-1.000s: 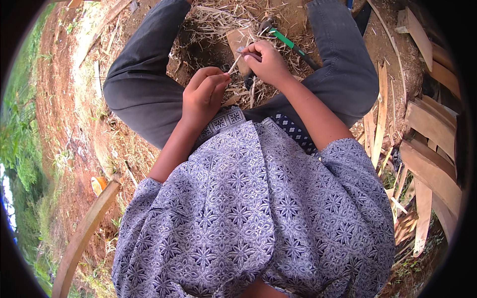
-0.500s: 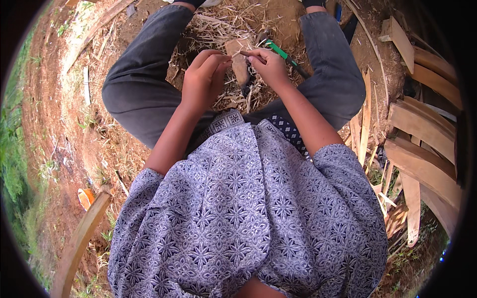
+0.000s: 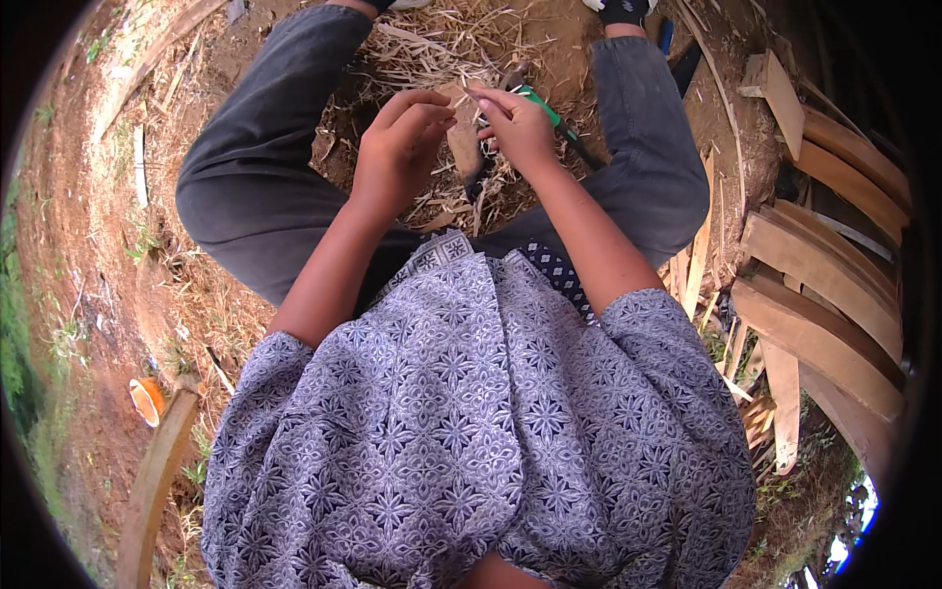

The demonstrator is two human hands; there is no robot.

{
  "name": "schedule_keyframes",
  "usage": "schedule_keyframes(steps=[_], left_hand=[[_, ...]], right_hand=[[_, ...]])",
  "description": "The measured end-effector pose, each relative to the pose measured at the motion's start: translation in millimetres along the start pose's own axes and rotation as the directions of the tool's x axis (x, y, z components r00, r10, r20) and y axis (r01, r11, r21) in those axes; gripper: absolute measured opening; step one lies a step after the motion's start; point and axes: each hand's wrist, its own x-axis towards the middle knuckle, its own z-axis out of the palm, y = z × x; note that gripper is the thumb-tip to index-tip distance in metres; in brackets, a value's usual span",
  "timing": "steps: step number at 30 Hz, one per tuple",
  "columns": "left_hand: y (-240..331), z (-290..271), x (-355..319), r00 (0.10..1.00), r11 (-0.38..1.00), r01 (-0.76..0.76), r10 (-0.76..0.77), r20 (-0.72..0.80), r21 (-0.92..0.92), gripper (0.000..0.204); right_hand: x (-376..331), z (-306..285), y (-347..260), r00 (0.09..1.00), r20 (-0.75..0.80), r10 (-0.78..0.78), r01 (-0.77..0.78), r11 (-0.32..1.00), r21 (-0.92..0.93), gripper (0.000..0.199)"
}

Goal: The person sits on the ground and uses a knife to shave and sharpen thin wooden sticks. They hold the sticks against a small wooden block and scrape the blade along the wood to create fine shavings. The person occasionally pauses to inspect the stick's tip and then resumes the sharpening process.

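My right hand [image 3: 522,130] pinches a thin brown stick-like piece [image 3: 471,93] between thumb and fingertips, its other fingers loosely curled. Across from it, my left hand [image 3: 397,147] has bent fingers with a small gap at the tips, and I make out nothing between them. Both hands hover between my knees. Beneath them lies a flat light-brown wooden piece [image 3: 463,152] with a dark lower end. Just beyond the right hand is a tool with a green and black handle [image 3: 554,118]; its kind is unclear.
Pale wood shavings [image 3: 432,59] cover the dirt between my legs. On the right, several curved wooden slats [image 3: 814,339] are stacked, with thin offcuts beside them. At left stand a curved wooden piece [image 3: 157,481] and an orange object [image 3: 147,401]. My bent legs flank the work spot.
The left fingertips have parted a little and moved away from the stick. My right hand has tilted, its lower fingers loosening. The whole view has shifted slightly.
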Motion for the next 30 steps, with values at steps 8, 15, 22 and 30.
schedule_keyframes(steps=[8,15,22,30], left_hand=[[-2.3,-6.5,3.8,1.000,1.000,-0.017,0.017,0.021,-0.007,0.018],[-11.1,-6.0,7.0,1.000,1.000,0.016,-0.016,-0.004,-0.007,0.013],[-17.9,-4.5,8.8,0.999,1.000,0.009,-0.008,-0.050,0.021,0.014],[-17.2,-2.1,7.8,0.998,0.998,-0.054,0.055,-0.035,0.020,0.014]], right_hand=[[5.8,-0.5,-0.8,0.989,0.120,0.087,-0.081,0.995,-0.049,0.035],[4.4,4.0,24.0,0.903,0.180,-0.391,0.423,0.885,-0.196,0.047],[6.5,17.2,10.4,0.980,0.199,0.003,0.066,0.937,-0.342,0.053],[10.1,5.6,16.9,0.969,0.234,0.080,0.028,0.904,-0.426,0.054]])
